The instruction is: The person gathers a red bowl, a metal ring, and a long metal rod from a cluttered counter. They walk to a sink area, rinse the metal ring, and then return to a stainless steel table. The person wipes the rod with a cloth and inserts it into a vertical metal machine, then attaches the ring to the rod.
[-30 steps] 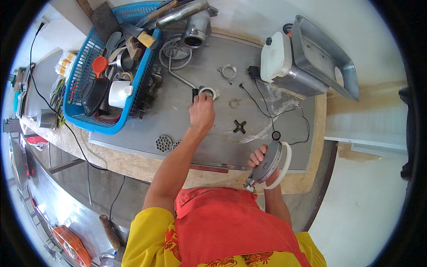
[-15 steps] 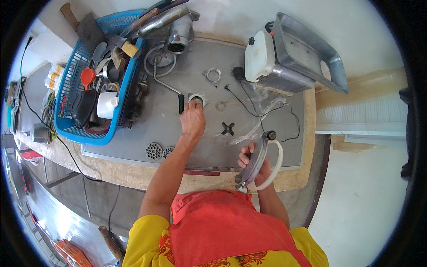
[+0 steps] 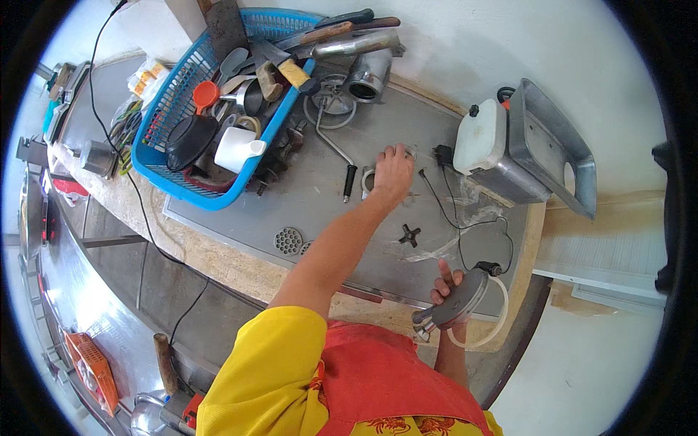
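My left hand (image 3: 392, 176) reaches over the grey tabletop, its fingers closed at a small metal ring (image 3: 411, 151) that they mostly cover. Beside my wrist lies a flanged metal ring (image 3: 368, 182), partly hidden. Near the front edge, my right hand (image 3: 445, 282) grips a round grey disc-shaped part (image 3: 465, 296) with a black knob, a metal fitting and a pale, curved band. Between the hands lies a dark cross-shaped grinder blade (image 3: 409, 235). Two perforated grinder plates rest left of my forearm, one (image 3: 288, 240) in full sight. A crank handle (image 3: 336, 149) with a black grip lies left of my hand.
A blue basket (image 3: 240, 185) of utensils stands at the left, with a metal grinder body (image 3: 369, 76) behind it. At the back right is a machine with a metal tray (image 3: 556, 149). A black cable (image 3: 459, 225) and clear plastic lie before it.
My left hand has left the flanged ring and moved away and right to the smaller ring. My right hand still holds the disc part, now tilted differently. The whole view has shifted.
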Demonstrator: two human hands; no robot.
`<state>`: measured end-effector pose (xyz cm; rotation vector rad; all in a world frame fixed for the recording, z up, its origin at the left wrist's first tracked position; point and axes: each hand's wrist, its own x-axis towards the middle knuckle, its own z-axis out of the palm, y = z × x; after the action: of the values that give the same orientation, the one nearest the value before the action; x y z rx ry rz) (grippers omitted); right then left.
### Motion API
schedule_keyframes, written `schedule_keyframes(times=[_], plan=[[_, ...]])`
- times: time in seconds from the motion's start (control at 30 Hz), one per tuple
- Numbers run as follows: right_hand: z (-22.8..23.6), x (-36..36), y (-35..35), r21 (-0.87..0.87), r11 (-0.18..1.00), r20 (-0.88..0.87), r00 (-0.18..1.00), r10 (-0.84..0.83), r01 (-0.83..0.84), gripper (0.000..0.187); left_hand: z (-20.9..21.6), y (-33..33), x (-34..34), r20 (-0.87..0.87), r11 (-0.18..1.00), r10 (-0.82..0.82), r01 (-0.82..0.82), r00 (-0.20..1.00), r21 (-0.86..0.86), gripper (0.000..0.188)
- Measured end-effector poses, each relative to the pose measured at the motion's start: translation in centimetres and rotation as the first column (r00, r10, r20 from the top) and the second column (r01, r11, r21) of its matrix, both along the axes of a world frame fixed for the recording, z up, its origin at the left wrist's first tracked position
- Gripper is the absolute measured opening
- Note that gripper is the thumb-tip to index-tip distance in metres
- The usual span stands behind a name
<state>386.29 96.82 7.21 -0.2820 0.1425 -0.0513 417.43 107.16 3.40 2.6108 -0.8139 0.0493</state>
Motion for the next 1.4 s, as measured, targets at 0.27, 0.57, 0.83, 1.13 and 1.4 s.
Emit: schedule_keyframes(times=[0.27, 0.57, 0.83, 1.13, 1.4], plan=[[0.0, 2.6, 0.9, 0.022, 1.0, -0.09, 0.996, 0.011, -0.009, 0.029, 7.4, 7.2, -13.1, -0.377, 0.925, -0.216, 0.065, 0.9, -0.374, 0.014], [1.4, 4.1, 5.8, -0.107, 0.993, -0.077, 0.996, 0.033, -0.041, 0.026, 11.8, 14.9, -16.2, -0.167, 0.75, -0.338, 0.158, 0.926, -0.642, 0.025], [2.5, 1.2, 5.4, -0.092, 0.994, -0.081, 0.995, 0.052, -0.059, 0.02, 15.6, 37.5, 6.2, 0.411, 0.82, 0.569, -0.528, 0.712, -0.221, 0.061], [1.6, -2.4, 4.9, -0.107, 0.989, -0.12, 0.986, -0.112, 0.1, 0.032, 13.6, 41.9, 10.1, 0.051, 0.847, 0.433, -0.426, 0.9, 0.316, 0.081], [1.1, -4.3, 3.2, -0.089, 0.959, -0.232, 0.931, -0.282, 0.268, 0.035, 13.7, 41.4, 10.8, 0.244, 0.816, 0.364, -0.434, 0.899, 0.381, 0.069]])
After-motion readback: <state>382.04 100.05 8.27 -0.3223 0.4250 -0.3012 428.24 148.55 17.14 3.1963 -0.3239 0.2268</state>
